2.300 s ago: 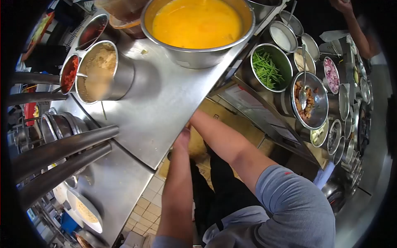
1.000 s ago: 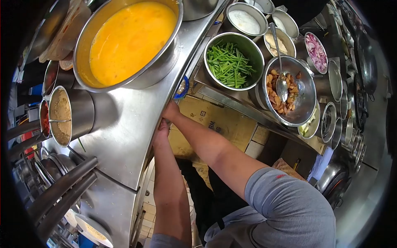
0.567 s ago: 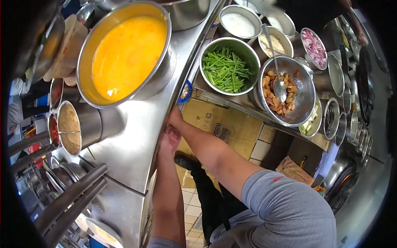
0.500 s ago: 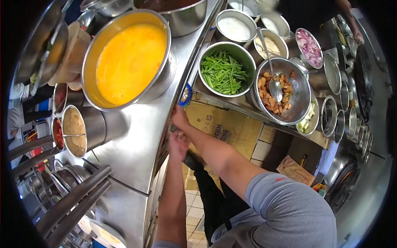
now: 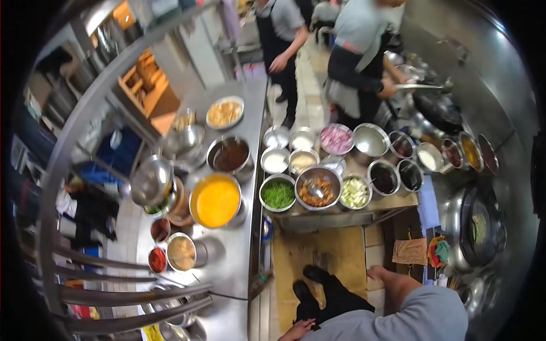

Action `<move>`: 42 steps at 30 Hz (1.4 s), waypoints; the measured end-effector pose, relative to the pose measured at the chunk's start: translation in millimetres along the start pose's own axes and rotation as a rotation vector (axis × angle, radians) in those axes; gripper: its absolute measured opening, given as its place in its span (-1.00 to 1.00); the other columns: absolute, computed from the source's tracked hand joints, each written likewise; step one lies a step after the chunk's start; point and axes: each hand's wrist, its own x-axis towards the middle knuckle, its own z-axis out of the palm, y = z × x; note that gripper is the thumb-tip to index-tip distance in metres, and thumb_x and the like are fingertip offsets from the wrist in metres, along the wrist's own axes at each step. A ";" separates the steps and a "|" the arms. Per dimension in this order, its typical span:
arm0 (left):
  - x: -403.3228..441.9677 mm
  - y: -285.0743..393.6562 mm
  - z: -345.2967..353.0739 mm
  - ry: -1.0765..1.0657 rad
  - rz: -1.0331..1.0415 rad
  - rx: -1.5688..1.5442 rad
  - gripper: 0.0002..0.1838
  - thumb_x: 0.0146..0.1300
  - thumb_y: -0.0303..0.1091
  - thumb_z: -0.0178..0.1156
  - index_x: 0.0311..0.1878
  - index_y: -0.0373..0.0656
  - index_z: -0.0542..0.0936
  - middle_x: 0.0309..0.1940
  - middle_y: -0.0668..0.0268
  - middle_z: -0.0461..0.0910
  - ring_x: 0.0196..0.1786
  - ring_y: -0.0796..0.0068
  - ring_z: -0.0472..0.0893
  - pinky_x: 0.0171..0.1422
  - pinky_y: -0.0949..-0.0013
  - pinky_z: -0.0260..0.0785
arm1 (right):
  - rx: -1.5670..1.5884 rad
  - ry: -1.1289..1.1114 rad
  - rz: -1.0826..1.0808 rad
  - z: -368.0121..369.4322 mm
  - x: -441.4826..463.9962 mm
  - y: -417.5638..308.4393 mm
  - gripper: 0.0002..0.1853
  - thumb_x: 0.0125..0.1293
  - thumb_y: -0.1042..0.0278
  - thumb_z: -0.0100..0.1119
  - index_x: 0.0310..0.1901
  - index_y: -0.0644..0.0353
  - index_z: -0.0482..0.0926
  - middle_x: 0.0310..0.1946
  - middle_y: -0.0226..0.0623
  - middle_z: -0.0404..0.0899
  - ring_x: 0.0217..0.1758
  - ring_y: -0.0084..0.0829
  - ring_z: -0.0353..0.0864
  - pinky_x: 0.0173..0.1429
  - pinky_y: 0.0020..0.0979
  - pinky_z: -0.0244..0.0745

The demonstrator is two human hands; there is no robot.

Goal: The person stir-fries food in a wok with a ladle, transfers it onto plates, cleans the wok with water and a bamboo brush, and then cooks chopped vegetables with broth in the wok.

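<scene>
Beside the cardboard sheet (image 5: 347, 250) underfoot, the person's right hand (image 5: 376, 273) hangs near a brown cloth (image 5: 409, 251), while the left hand (image 5: 298, 329) lies at the dark trousers (image 5: 344, 301). Whether either grip is spread or pressed together cannot be told. Yellow liquid (image 5: 215, 202) fills a pot (image 5: 243, 211) on the tabletop (image 5: 232, 258).

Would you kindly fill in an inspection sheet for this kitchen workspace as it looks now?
Surface: steel counter, bearing a pot of yellow liquid.
Job's things: brownish cloth, nearest the right hand in the picture, untouched.
Clutter: crowded ingredient bowls; a spoon in the bowl of brown pieces.
Hands: left hand close to the dark trousers, right hand apart from them; no held object visible.
Cables: nothing seen.
Surroundings: one co-worker holding a metal handle, another standing nearby; cardboard on the floor.
</scene>
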 end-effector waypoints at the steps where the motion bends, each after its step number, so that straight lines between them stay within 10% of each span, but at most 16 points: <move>1: 0.2 6.2 -18.3 -0.005 0.033 0.054 -0.52 0.34 0.04 -0.13 0.17 -0.03 0.43 0.10 0.14 0.47 0.18 0.16 0.41 0.24 0.32 0.23 | 0.445 -0.079 0.352 -13.9 -41.4 -12.9 -0.81 0.11 0.30 -0.01 -0.40 0.19 0.56 -0.56 -0.18 0.54 -0.39 -0.20 0.58 -0.32 -0.27 0.50; 4: 13.6 35.5 -68.1 -0.016 -0.225 0.235 -0.48 0.27 0.10 -0.07 0.12 -0.05 0.47 0.02 0.14 0.53 0.06 0.16 0.51 0.13 0.30 0.33 | 0.341 0.115 0.127 63.4 -91.8 -5.0 -0.83 0.12 0.32 0.00 -0.38 0.17 0.56 -0.53 -0.25 0.57 -0.50 -0.32 0.57 -0.43 -0.33 0.48; 6: 43.1 48.4 -100.8 -0.076 -0.381 0.513 -0.44 0.19 0.16 -0.02 0.09 -0.05 0.50 -0.09 0.17 0.59 -0.04 0.21 0.58 0.07 0.30 0.38 | 1.321 0.224 0.839 86.0 -131.5 -53.1 -0.85 0.12 0.32 0.03 -0.39 0.18 0.55 -0.51 -0.29 0.59 -0.60 -0.41 0.53 -0.54 -0.32 0.45; 8: 67.3 68.8 -126.7 -0.138 -0.304 0.564 -0.47 0.17 0.13 0.01 0.05 -0.03 0.53 -0.16 0.20 0.62 -0.06 0.24 0.59 0.04 0.27 0.40 | 1.651 0.346 0.843 126.2 -147.8 -91.1 -0.85 0.10 0.31 0.08 -0.36 0.19 0.56 -0.49 -0.28 0.61 -0.55 -0.45 0.57 -0.60 -0.30 0.41; 10: 76.0 112.8 -139.7 -0.043 -0.213 0.611 -0.46 0.18 0.13 -0.03 0.05 -0.06 0.52 -0.08 0.10 0.57 0.00 0.09 0.54 0.09 0.19 0.36 | 1.260 0.157 0.627 199.3 -132.1 -111.4 -0.82 0.12 0.30 0.07 -0.31 0.17 0.57 -0.46 -0.22 0.60 -0.50 -0.37 0.59 -0.50 -0.27 0.44; 12: 91.5 147.6 -147.5 -0.124 -0.131 0.723 -0.46 0.17 0.13 -0.02 0.07 -0.05 0.51 -0.07 0.08 0.56 0.01 0.08 0.53 0.09 0.18 0.36 | 1.316 0.372 0.845 82.2 -194.0 -197.1 -0.76 0.19 0.30 -0.09 -0.32 0.22 0.56 -0.56 -0.27 0.51 -0.67 -0.38 0.43 -0.68 -0.27 0.31; 16: 112.6 232.2 -137.0 -0.349 -0.017 1.045 -0.45 0.18 0.13 -0.01 0.12 -0.01 0.46 -0.05 0.06 0.54 0.04 0.05 0.50 0.12 0.15 0.34 | 1.298 0.335 0.981 368.5 -60.3 -186.2 -0.64 0.29 0.19 -0.13 -0.05 0.24 0.51 -0.36 -0.13 0.57 -0.35 -0.15 0.54 -0.27 -0.23 0.44; 24: 182.9 329.6 -77.5 -0.448 0.079 1.154 -0.51 0.17 0.03 0.00 0.03 -0.10 0.49 -0.07 0.05 0.55 0.01 0.03 0.51 0.08 0.13 0.37 | 1.830 0.696 1.053 217.2 -220.2 -242.6 -0.40 0.36 -0.13 -0.33 0.21 0.18 0.31 0.19 -0.15 0.32 0.20 -0.25 0.30 0.16 -0.28 0.25; 29: 265.5 194.4 -96.4 -0.564 0.192 1.631 -0.51 0.19 0.03 -0.02 0.04 -0.11 0.52 -0.06 0.01 0.54 0.02 -0.02 0.51 0.10 0.12 0.36 | 1.821 0.779 1.323 290.1 -164.8 -244.3 -0.62 0.17 0.08 0.03 -0.28 0.27 0.61 -0.35 -0.07 0.60 -0.25 -0.18 0.60 -0.15 -0.24 0.49; 34: 210.8 247.6 -71.6 -0.547 0.203 0.830 -0.58 0.20 -0.02 0.01 -0.06 -0.12 0.56 -0.10 0.02 0.57 -0.02 0.02 0.55 0.06 0.15 0.38 | 2.125 0.852 1.425 191.5 -244.0 -262.3 -0.70 0.20 0.13 0.03 -0.26 0.20 0.57 -0.42 -0.19 0.58 -0.35 -0.42 0.58 -0.25 -0.25 0.49; 38: 274.1 280.5 -44.1 -0.638 0.335 1.036 -0.63 0.21 -0.07 0.03 -0.11 -0.13 0.59 -0.15 0.07 0.60 -0.07 0.08 0.58 0.02 0.19 0.40 | 2.970 1.554 1.372 206.1 -247.0 -271.2 -0.67 0.32 0.02 -0.11 -0.30 0.11 0.49 -0.51 -0.40 0.45 -0.47 -0.43 0.45 -0.38 -0.32 0.36; 40: 319.4 314.6 -25.6 -0.596 0.181 1.209 -0.64 0.23 -0.10 0.03 -0.10 -0.16 0.57 -0.18 0.12 0.62 -0.10 0.17 0.59 -0.03 0.22 0.41 | 2.904 2.177 0.490 211.0 -267.5 -261.9 -0.45 0.29 -0.29 -0.19 -0.24 0.12 0.47 -0.48 -0.37 0.49 -0.45 -0.40 0.47 -0.38 -0.33 0.38; 42: 359.0 346.7 -19.4 -0.494 0.173 1.065 -0.66 0.25 -0.16 0.03 -0.10 -0.22 0.55 -0.25 0.17 0.62 -0.19 0.32 0.60 -0.12 0.28 0.42 | 2.913 2.345 0.579 143.9 -326.1 -228.2 -0.48 0.30 -0.24 -0.17 -0.15 0.12 0.45 -0.44 -0.33 0.51 -0.43 -0.37 0.50 -0.39 -0.29 0.44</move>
